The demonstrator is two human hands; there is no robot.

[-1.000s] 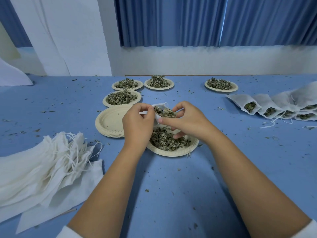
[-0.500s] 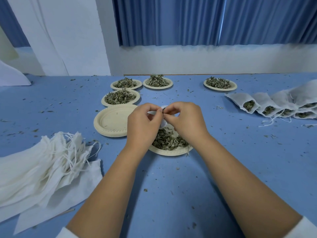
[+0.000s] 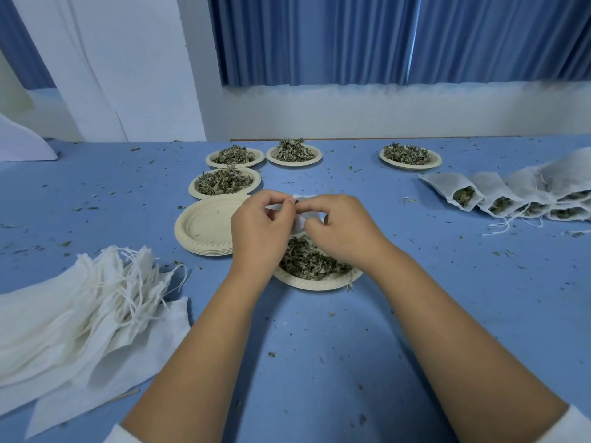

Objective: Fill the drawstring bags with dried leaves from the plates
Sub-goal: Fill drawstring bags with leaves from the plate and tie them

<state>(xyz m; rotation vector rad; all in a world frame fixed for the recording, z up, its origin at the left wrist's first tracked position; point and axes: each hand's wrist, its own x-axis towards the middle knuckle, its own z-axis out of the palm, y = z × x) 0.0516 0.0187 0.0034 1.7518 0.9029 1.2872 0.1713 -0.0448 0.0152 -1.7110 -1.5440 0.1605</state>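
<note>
a blue table [image 3: 319, 362] meets a white wall [image 3: 383, 113] under pleated blue curtains [image 3: 319, 36], beside a white pillar [image 3: 128, 59].

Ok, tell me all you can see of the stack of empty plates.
The stack of empty plates is cream, round, paper-like, with fluted rims. Several lie nested, flat on the blue table, nearer than a plate of leaves. The top one holds only a few crumbs. The left hand hides its right edge; contact is unclear.

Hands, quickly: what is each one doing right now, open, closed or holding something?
Left hand: closed, pinching the top of the small white bag.
Right hand: closed, pinching the same bag from the other side.
</note>
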